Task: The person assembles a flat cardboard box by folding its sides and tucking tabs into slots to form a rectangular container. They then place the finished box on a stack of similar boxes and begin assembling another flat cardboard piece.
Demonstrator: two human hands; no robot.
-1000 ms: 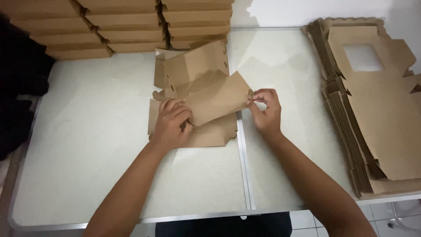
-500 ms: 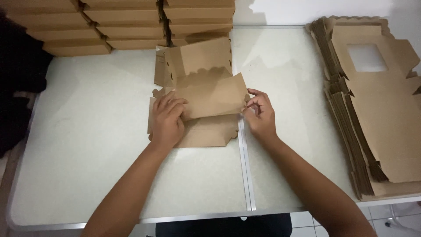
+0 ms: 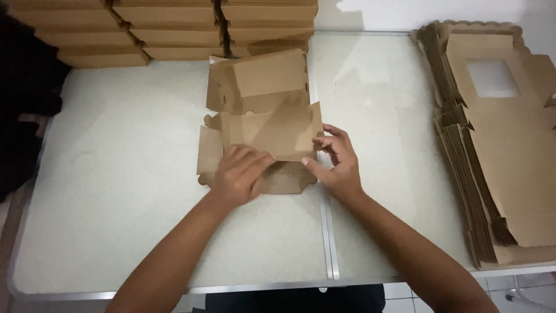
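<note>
A brown cardboard box blank (image 3: 263,110) lies partly folded in the middle of the white table (image 3: 116,191). Its back panel stands raised and a front panel is folded up. My left hand (image 3: 240,177) presses flat on the lower front part of the blank, fingers together. My right hand (image 3: 339,159) pinches the right edge of the folded front panel between thumb and fingers. Part of the blank's bottom flap is hidden under my left hand.
Stacks of folded brown boxes (image 3: 168,26) line the table's far edge. A pile of flat box blanks (image 3: 498,150) with a window cut-out lies at the right. A metal seam (image 3: 327,232) divides the table. Dark cloth (image 3: 23,98) hangs at the left.
The front panel has been folded lower and squarer. My right hand has shifted down along its right edge, and my left hand stays pressed on the blank.
</note>
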